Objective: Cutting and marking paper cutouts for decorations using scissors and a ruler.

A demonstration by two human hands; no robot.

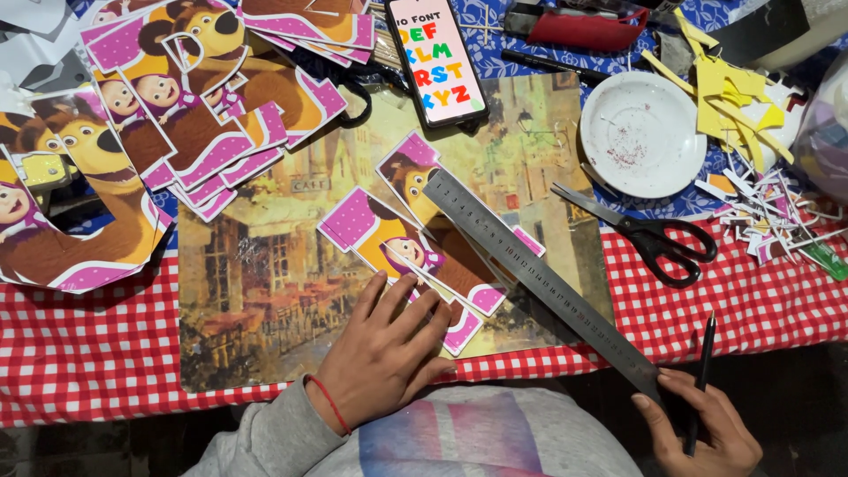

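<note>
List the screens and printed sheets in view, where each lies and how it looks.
Smartphone: top centre, black frame, white screen with multicoloured letters.
Printed cartoon cut-outs: top left pile, pink dotted edges, brown bear, small figure.
Cartoon cut-out: centre, under left hand and steel ruler.
Street-scene picture mat: beneath, yellow-brown.

Phone (439, 62): lies screen-up at the top, showing coloured letters.
White plate (642, 132): right of the phone, speckled with red bits.
Scissors (649, 234): black-handled, just below the plate.
Yellow paper scraps (726, 93): piled beside the plate.
Cartoon cutouts (190, 97): stacked at upper left.
Checked cloth (88, 353): red-and-white, covers the tabletop.
</note>
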